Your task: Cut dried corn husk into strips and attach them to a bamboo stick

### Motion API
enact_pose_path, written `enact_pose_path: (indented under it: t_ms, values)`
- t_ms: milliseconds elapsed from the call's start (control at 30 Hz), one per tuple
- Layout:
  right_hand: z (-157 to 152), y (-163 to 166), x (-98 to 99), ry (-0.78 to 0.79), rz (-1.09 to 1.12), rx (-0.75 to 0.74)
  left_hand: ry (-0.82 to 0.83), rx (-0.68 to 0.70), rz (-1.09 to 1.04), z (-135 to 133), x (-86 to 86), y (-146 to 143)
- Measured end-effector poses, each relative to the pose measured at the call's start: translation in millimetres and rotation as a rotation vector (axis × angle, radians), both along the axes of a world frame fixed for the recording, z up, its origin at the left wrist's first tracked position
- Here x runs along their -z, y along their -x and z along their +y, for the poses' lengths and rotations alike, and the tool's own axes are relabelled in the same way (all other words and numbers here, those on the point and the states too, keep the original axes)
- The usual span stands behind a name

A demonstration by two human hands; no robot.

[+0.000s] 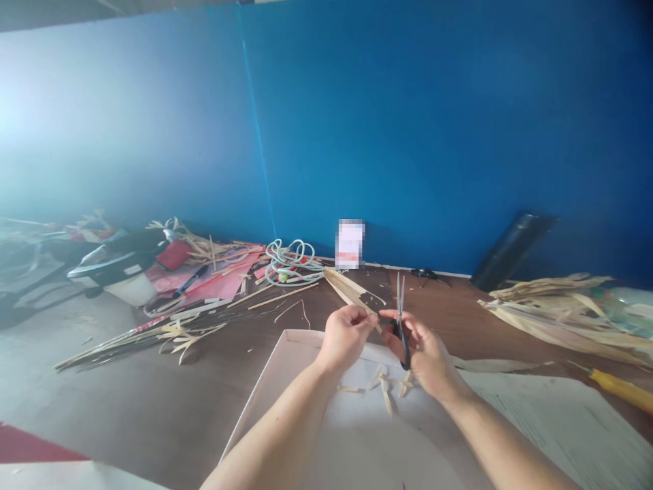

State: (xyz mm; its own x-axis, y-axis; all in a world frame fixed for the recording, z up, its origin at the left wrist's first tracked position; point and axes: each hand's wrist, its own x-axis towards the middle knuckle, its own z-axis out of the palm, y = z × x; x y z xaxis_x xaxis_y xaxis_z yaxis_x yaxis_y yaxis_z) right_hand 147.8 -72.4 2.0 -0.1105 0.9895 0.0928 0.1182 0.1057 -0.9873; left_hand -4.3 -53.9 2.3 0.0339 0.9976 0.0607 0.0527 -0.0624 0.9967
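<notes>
My left hand (347, 338) is closed in a pinch on a strip of dried husk (345, 287), pale tan, which runs from beyond the fingers to just past the fingertips. Close beside it, my right hand (427, 357) is wrapped around scissors (400, 299) with black handles. Their slim metal blades point up and away from me, a little apart at the tips and clear of the strip. Both hands hover over the far edge of a shallow white box (278, 361). Small husk scraps (386, 395) lie inside it.
At the left lie a glue gun (120, 262), pink paper (242, 275) and thin sticks (283, 296). A coiled pale cord (290, 262) rests by the blue wall (408, 136). On the right are dried husks (551, 313), a black cylinder (513, 252), a yellow-handled tool (620, 389) and a printed sheet (561, 422).
</notes>
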Motion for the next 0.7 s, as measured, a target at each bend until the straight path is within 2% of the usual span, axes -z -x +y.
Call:
enact_pose_path:
  t_ms: [367, 567, 700]
  values:
    - [-1.1, 2.3, -3.3, -0.019, 0.002, -0.014, -0.041, -0.029, -0.012, -2.1, -0.6, -2.8]
    - [0.9, -0.4, 2.5, -0.034, -0.008, 0.015, -0.094, -0.036, 0.048, -1.9, 0.3, -3.4]
    - [1.9, -1.2, 4.6, -0.035, -0.039, 0.028, -0.091, -0.045, 0.016, -1.1, 1.3, -3.6]
